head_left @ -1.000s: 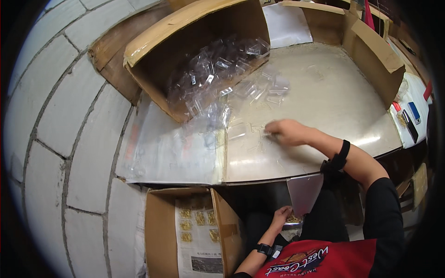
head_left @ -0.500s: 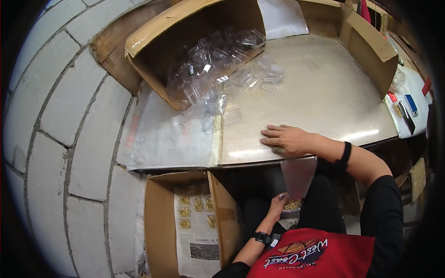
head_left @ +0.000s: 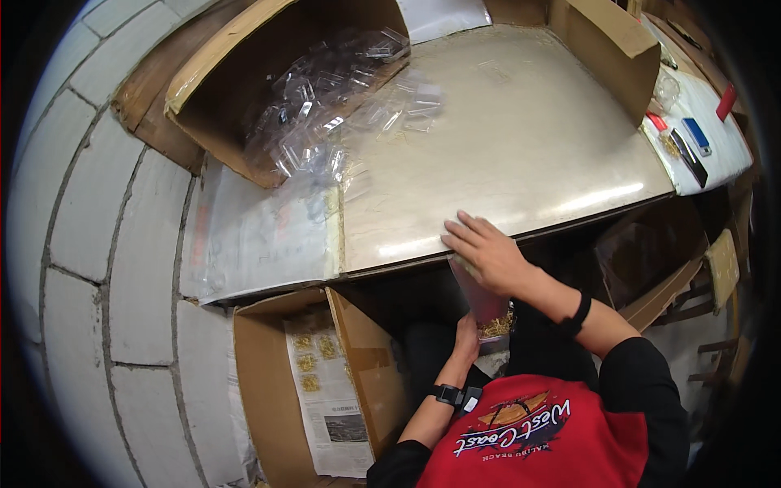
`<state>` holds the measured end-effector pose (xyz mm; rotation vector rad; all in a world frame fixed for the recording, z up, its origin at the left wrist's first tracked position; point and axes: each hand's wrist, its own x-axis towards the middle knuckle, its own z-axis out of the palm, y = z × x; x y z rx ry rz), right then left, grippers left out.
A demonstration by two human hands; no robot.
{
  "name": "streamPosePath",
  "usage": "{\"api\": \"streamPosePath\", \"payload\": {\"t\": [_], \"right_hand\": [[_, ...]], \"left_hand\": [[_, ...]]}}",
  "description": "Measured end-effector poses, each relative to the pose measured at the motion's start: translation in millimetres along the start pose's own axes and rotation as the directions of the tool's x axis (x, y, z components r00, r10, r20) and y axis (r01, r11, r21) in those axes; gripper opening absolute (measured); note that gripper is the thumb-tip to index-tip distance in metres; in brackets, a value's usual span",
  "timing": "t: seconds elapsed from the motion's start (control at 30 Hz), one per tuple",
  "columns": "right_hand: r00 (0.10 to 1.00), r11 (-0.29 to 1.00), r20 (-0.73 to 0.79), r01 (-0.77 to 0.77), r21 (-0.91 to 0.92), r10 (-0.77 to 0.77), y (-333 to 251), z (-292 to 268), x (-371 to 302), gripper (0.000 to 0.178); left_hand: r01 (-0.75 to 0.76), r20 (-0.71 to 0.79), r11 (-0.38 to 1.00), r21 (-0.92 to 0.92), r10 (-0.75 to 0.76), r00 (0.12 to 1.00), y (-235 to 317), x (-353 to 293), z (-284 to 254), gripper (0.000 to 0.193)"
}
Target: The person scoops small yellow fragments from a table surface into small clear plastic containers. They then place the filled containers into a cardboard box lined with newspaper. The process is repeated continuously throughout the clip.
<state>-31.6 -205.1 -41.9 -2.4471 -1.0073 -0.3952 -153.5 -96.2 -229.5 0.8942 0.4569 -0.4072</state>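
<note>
Below the table edge, my left hand (head_left: 467, 337) grips the side of a small clear plastic box (head_left: 494, 345), most of it hidden in my lap. Small gold-coloured pieces (head_left: 496, 326) lie in it, too tiny to name. My right hand (head_left: 490, 259) is at the table's front edge, palm down, its fingers stretched out and holding nothing that shows. Beneath that hand a translucent plastic sheet or chute (head_left: 480, 294) slopes from the edge down toward the box; its top is partly hidden by my hand.
A tipped cardboard box (head_left: 195, 85) spills clear plastic cases (head_left: 317, 98) onto the tabletop (head_left: 521, 138). At lower left, an open carton (head_left: 268, 431) holds newspaper (head_left: 325, 455) with several gold heaps. A blue lighter-like item (head_left: 696, 136) and black tool (head_left: 690, 160) lie right.
The view has shifted, so the table sits further left and higher. My right hand has come back to the table's edge, over the top of the translucent piece. My left hand keeps its hold.
</note>
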Motion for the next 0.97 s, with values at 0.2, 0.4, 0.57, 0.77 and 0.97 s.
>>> {"api": "streamPosePath", "payload": {"t": [0.2, 0.4, 0.57, 0.77, 0.97], "right_hand": [[0.998, 0.978, 0.057, -0.048, 0.204, 0.037, -22.5, -29.0, -93.7, 0.046], [0.946, 0.868, 0.131, -0.325, 0.377, 0.297, -12.4, -34.9, -150.8, 0.031], [0.930, 0.814, 0.155, -0.367, 0.450, 0.334, -14.7, -27.8, -170.4, 0.024], [0.929, 0.790, 0.073, -0.348, 0.506, 0.362, -25.6, -27.9, -158.8, 0.033], [0.916, 0.937, -0.197, -0.339, 0.088, 0.350, -0.9, -51.7, -195.5, 0.037]], "left_hand": [[0.080, -0.023, 0.997, -0.005, -0.080, 0.997, 18.7, -17.2, 23.2, 0.029], [0.122, 0.067, 0.988, 0.095, -0.129, 0.989, 8.2, -35.4, -6.1, 0.044], [0.202, 0.204, 0.956, 0.212, -0.246, 0.948, 44.1, -62.9, 5.5, 0.038], [0.053, 0.228, 0.951, 0.304, -0.126, 0.965, 81.2, -79.5, 56.9, 0.032], [-0.029, 0.268, 0.937, 0.348, -0.070, 0.961, 54.0, -36.3, 130.0, 0.033]]}}
